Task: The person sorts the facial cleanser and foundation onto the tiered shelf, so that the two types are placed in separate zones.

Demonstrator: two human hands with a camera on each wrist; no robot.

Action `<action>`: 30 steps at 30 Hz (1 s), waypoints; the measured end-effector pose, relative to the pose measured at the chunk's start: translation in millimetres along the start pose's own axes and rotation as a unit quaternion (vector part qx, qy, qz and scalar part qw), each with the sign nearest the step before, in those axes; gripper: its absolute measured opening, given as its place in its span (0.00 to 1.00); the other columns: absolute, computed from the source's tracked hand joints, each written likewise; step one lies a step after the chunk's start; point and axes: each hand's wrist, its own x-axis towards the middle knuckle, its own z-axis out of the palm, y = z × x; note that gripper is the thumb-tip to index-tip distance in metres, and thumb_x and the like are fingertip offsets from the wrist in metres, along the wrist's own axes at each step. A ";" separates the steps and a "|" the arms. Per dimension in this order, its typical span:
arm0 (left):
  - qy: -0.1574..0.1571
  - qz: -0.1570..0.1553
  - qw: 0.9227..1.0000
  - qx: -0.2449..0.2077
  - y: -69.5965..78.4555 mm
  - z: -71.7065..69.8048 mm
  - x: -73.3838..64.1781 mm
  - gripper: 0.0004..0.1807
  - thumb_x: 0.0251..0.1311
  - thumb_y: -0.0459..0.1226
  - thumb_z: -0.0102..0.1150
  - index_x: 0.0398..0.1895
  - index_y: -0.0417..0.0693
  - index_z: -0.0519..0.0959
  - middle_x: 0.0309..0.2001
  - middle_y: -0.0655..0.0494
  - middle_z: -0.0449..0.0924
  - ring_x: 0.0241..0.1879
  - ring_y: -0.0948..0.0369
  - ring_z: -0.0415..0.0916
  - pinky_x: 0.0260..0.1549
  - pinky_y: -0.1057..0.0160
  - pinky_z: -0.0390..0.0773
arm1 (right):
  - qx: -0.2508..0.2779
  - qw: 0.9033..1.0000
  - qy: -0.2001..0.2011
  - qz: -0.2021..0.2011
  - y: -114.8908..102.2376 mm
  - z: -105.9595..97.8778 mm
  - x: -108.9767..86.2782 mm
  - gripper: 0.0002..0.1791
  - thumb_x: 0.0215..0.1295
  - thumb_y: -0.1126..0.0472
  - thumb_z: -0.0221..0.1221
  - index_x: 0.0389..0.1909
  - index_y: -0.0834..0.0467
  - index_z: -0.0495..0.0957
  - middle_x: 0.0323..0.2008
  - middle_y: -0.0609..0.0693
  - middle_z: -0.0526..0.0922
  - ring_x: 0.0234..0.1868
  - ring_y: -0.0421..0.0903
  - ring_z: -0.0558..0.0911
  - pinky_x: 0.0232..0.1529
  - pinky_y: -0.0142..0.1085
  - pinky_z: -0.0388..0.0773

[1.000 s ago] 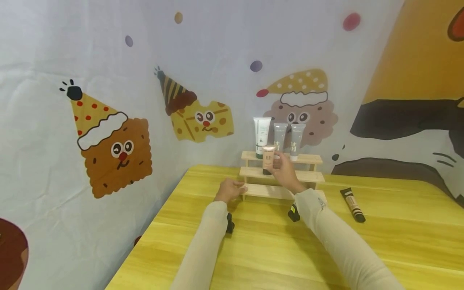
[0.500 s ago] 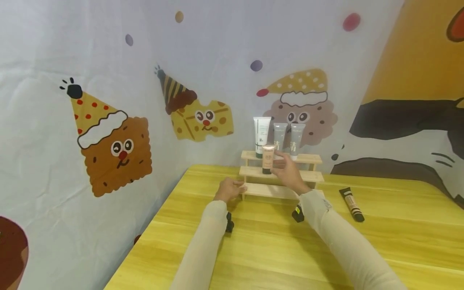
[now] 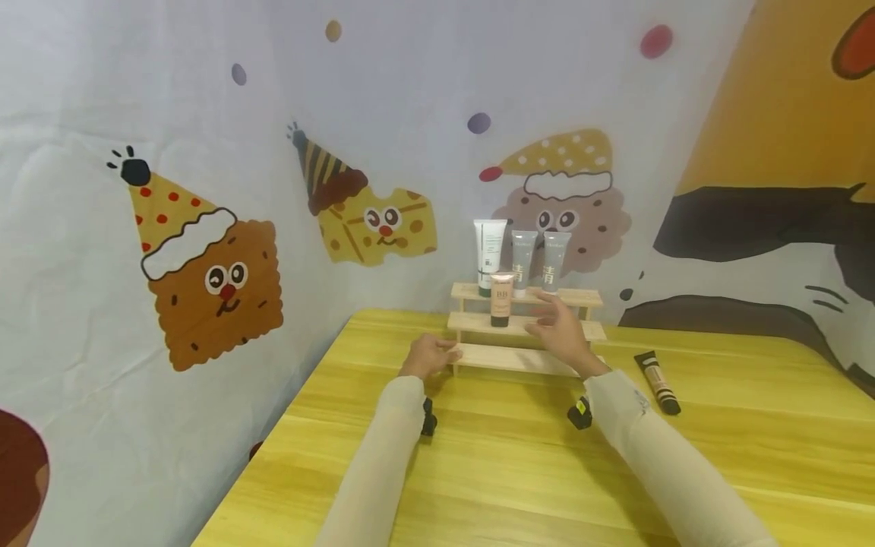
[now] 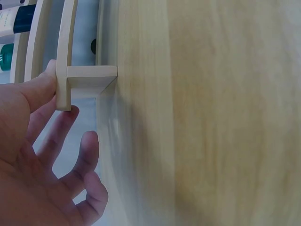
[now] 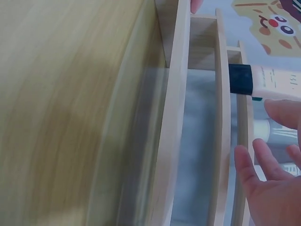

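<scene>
A peach BB cream tube with a black cap stands upright on the middle step of a three-step wooden display stand. Just right of that tube, my right hand holds nothing, its fingers loosely extended and apart from it, as the right wrist view also shows. At the stand's left end, my left hand pinches the end of the lowest board between thumb and fingers. Along the top step stand a white tube with a green cap and two grey tubes, all upright.
A black-capped tube with beige and dark bands lies on the yellow wood table, right of the stand. Behind the table hangs a backdrop printed with cartoon figures. The table's left edge runs close to it.
My right hand has let go of the BB cream tube and drawn back to the right. The tube stays standing on the middle step. My left hand keeps its place on the stand.
</scene>
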 end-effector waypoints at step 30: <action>0.003 -0.008 1.000 -0.021 0.1 -0.5 -1.0 0.21 0.65 0.44 0.65 0.58 0.47 0.81 0.63 0.45 0.76 0.23 0.60 0.61 0.23 0.63 0.67 | -0.010 1.000 0.010 0.017 11.7 -57.9 -46.1 0.36 0.67 0.63 0.64 0.73 0.64 0.60 0.54 0.72 0.77 0.51 0.69 0.81 0.45 0.45 0.83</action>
